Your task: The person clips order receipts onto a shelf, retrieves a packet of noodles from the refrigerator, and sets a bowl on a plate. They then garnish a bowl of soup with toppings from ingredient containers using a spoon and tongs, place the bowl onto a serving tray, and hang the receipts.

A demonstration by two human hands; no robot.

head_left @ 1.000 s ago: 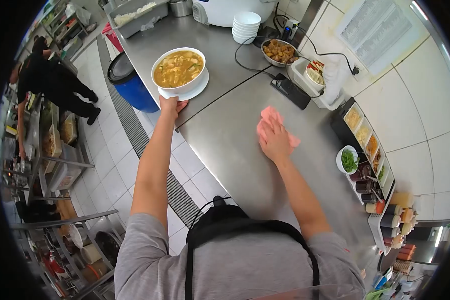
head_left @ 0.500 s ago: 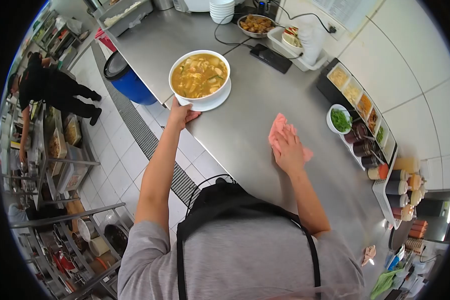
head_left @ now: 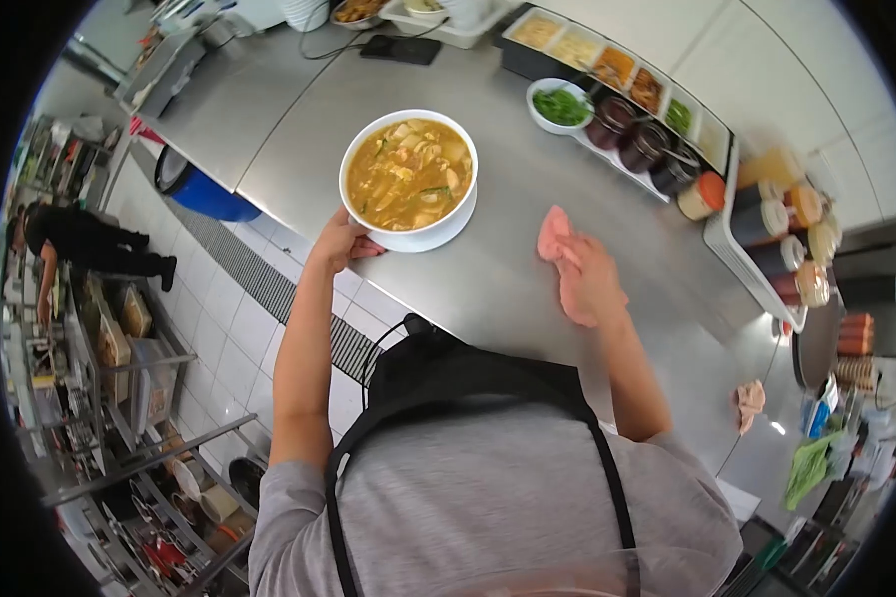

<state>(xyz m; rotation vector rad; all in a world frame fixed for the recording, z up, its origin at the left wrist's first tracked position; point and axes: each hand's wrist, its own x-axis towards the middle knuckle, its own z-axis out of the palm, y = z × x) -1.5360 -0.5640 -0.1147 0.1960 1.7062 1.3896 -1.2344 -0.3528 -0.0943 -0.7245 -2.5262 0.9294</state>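
A white bowl [head_left: 409, 171] of yellow-brown soup with chunks stands on a white plate [head_left: 430, 237] near the counter's front edge. My left hand [head_left: 340, 242] is closed on the plate's near left rim, its thumb on top and the fingers partly hidden. To the right, my right hand [head_left: 589, 271] grips a bunched pink cloth [head_left: 555, 234] on the steel counter. Part of the cloth is covered by the hand.
Behind are a condiment rack [head_left: 607, 70], a bowl of chopped greens [head_left: 560, 105], dark jars [head_left: 645, 145] and a squeeze-bottle basket [head_left: 757, 254]. A phone [head_left: 400, 49] lies farther back. A blue barrel [head_left: 201, 189] and another person [head_left: 90, 239] are at left.
The view has swung to the right. My left hand has moved the plate and bowl right along the counter, away from the phone. The cloth is more gathered in my right hand.
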